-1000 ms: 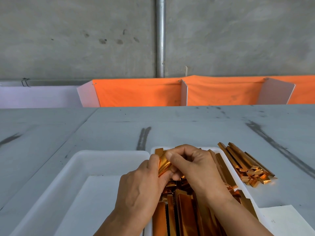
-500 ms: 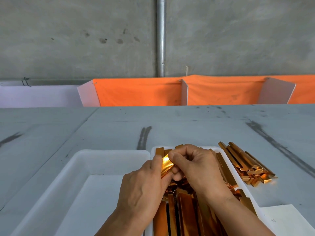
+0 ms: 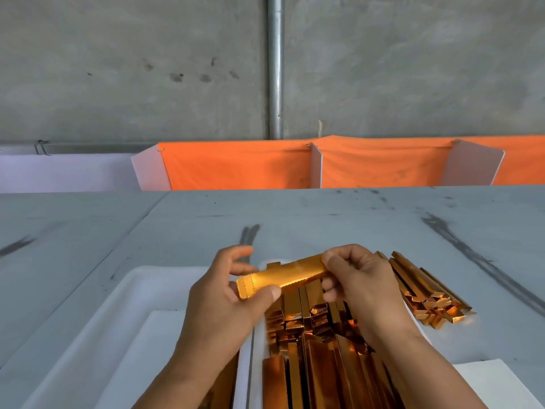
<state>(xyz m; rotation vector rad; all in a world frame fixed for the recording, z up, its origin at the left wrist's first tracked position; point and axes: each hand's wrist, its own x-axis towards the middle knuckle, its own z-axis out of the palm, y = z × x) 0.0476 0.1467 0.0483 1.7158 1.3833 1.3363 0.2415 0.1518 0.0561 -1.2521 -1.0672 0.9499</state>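
Note:
A shiny gold foil card strip [image 3: 284, 274] is stretched out flat between both hands above the trays. My left hand [image 3: 227, 302] pinches its left end, thumb on top. My right hand [image 3: 359, 284] grips its right end with curled fingers. Below them a white tray [image 3: 259, 343] holds several folded gold strips [image 3: 321, 349] lying lengthwise. A second white tray [image 3: 97, 320] on the left holds nothing that I can see.
A pile of folded gold strips [image 3: 427, 293] lies on the grey table [image 3: 324, 219] to the right of the trays. A white sheet [image 3: 498, 382] sits at the bottom right. Orange cloth with white dividers [image 3: 315, 165] lines the far edge, below a concrete wall.
The hands were close together around a folded gold piece. They have moved apart, and the strip now lies spread out lengthwise between them.

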